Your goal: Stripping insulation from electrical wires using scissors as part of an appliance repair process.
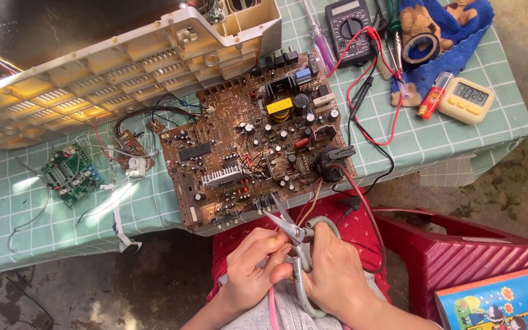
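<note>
My right hand (pixel 336 275) grips grey-handled scissors (pixel 293 230), blades open and pointing up toward the near edge of a large brown circuit board (pixel 249 143). My left hand (pixel 253 266) pinches thin wires (pixel 307 209) that run from the board down to my lap, holding them right at the scissor blades. A pink wire (pixel 272 305) hangs below my hands. The board lies on a green checked tablecloth (pixel 7 208), overhanging its front edge.
A beige plastic casing (pixel 123 61) lies at the back left. A small green circuit board (pixel 70 173) sits left. A multimeter (pixel 349 24) with red and black leads, a yellow timer (pixel 465 99), a lighter (pixel 432 95), tape and blue cloth are back right. A red plastic stool (pixel 459 256) stands right.
</note>
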